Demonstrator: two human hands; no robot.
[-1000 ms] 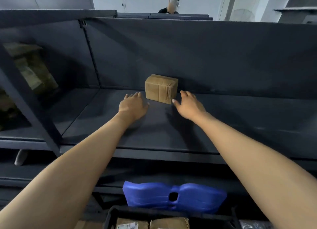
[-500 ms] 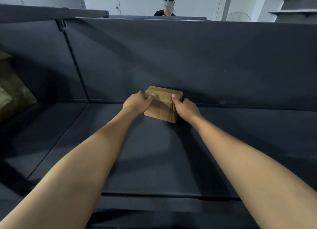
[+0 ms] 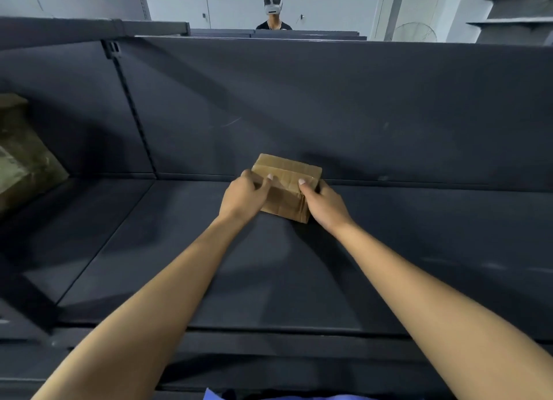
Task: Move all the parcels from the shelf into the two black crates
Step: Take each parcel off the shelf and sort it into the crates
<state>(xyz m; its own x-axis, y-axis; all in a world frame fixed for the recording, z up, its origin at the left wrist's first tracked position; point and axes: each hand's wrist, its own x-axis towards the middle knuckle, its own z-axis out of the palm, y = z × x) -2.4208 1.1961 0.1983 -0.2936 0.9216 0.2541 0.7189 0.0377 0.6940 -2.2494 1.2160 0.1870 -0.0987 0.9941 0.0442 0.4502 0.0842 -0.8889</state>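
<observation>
The dark grey metal shelf [image 3: 209, 265] bay in front of you held one small brown cardboard parcel [image 3: 285, 187], box-shaped and creased with tape, near the back panel. You had both hands on it: your left hand [image 3: 244, 197] curled round its left end and your right hand [image 3: 324, 203] round its right end, each with its thumb on top. Well to the left of your grip, the neighbouring bay held one larger, dull brown wrapped parcel [image 3: 24, 166].

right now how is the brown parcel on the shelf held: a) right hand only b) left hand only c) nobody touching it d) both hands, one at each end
d: the left hand and the right hand each grip an end of the brown parcel, thumbs on top.
</observation>
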